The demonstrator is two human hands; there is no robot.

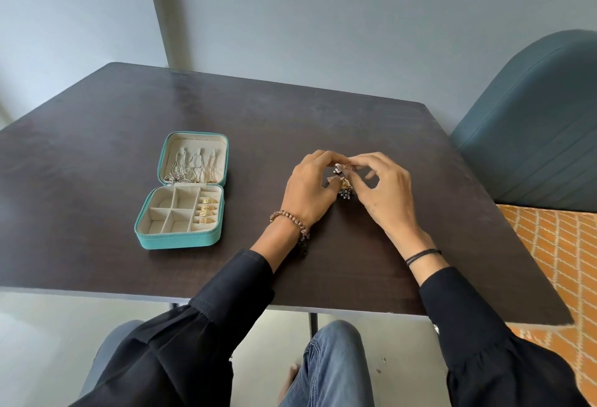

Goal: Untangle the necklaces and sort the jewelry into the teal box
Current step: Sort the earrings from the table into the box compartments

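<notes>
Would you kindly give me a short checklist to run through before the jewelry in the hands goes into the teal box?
1. Teal box open, lid laid back: ok.
2. Compartments left of the rings show nothing inside: ok.
3. Necklaces hang inside the lid: ok.
4. Left hand and right hand both pinch the jewelry cluster: ok.
5. Pieces of the cluster separated from each other: cannot tell, the fingers hide part of it.
</notes>
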